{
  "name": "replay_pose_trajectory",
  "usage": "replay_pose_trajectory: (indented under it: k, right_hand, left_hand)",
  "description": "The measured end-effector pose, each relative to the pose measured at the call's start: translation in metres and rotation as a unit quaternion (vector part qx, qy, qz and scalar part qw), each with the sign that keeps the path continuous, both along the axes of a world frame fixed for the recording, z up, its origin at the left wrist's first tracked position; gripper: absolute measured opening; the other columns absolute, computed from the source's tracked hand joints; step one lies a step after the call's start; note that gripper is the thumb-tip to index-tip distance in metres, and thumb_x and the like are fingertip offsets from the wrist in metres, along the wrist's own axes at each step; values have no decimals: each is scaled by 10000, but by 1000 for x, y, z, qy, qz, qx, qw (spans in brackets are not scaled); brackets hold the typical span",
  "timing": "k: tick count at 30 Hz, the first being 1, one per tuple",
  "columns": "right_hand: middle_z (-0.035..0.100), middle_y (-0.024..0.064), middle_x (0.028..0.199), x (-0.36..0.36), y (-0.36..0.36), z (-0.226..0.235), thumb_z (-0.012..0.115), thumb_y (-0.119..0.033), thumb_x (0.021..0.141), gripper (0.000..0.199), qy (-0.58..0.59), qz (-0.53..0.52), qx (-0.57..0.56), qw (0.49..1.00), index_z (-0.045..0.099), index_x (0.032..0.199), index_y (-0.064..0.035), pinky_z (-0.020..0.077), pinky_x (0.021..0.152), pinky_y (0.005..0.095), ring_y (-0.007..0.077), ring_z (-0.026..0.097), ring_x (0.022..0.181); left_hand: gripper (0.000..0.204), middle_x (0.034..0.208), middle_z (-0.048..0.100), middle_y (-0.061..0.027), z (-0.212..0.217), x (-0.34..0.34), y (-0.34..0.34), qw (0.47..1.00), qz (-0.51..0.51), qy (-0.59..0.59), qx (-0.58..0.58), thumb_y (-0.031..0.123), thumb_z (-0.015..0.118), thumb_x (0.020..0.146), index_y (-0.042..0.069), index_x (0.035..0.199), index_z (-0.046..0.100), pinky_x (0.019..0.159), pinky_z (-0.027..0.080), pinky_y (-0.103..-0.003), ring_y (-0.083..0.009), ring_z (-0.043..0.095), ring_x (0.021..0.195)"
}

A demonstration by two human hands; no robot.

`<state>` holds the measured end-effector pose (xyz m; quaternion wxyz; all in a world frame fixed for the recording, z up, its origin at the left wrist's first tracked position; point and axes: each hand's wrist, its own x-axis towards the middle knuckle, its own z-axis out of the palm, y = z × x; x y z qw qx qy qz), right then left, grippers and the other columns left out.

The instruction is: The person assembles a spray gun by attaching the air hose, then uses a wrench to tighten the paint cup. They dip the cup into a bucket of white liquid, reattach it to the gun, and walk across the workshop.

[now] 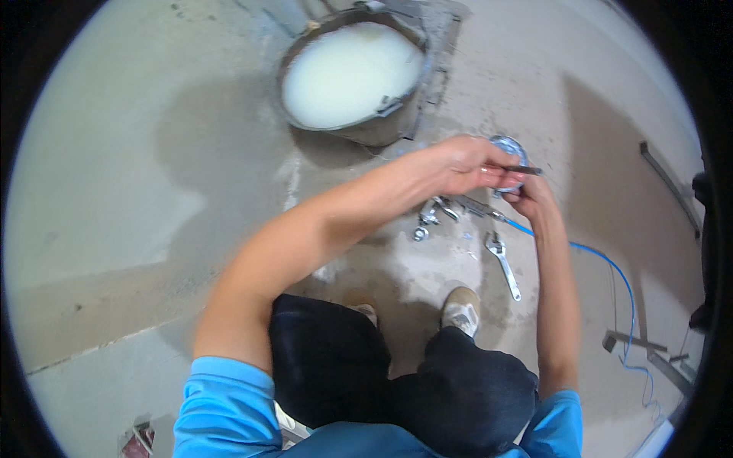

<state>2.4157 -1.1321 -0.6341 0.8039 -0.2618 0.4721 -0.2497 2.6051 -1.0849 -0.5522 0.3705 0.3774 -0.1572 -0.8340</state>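
In the head view, the left hand (466,164) pinches a thin dark tool (525,170) in closed fingers, laid against a round silver fitting (510,153) that the right hand (534,197) grips from below, above the concrete floor (153,191). A chrome tap (437,214), adjustable wrench (502,263) and blue hose (611,267) lie beneath; a bucket of white liquid (351,72) stands beyond.

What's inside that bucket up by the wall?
The bucket holds a milky white liquid nearly to the rim. It is opaque, so anything beneath its surface, and the bucket's bottom, cannot be seen.
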Motion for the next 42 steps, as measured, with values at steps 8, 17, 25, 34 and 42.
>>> replay_pose_trajectory:
  k: [8,17,25,34,42]
  right_hand:
    - [672,-10,758,3,-17,43,588,-235,996,166,26,-93,-88,991,701,951,-122,422,487,227,59,595,598]
    - [626,-54,663,9,-27,69,576,-271,972,204,71,-52,-138,987,670,821,-171,319,422,240,44,508,487]
    - [616,-63,653,15,-30,75,566,-292,975,237,66,-34,-164,984,681,800,-180,284,414,224,38,449,452]
    - [584,-58,629,12,-31,80,560,-260,975,239,77,-24,-172,982,683,799,-157,249,385,233,33,424,444]
    - [582,-58,627,11,-34,83,556,-257,977,247,73,-20,-178,981,682,794,-148,243,384,239,36,421,440]
  left_hand:
    - [242,1113,721,-163,36,4,-2,996,-14,-7,-90,58,693,989,-87,1179,659,908,621,-340,-235,727,1033]
    - [254,1126,732,-178,56,11,-4,996,-2,11,-85,89,673,1009,-91,1188,660,949,602,-322,-223,726,1030]
    - [274,1173,710,-233,58,15,-2,996,8,33,-87,74,672,1007,-129,1188,636,928,617,-316,-221,721,1022]
    - [266,1178,707,-238,54,16,-5,994,0,61,-85,39,645,1011,-129,1213,604,912,635,-304,-233,726,1052]
    - [285,1182,709,-231,52,15,-6,993,4,68,-95,41,646,1009,-122,1237,589,932,633,-299,-222,728,1053]
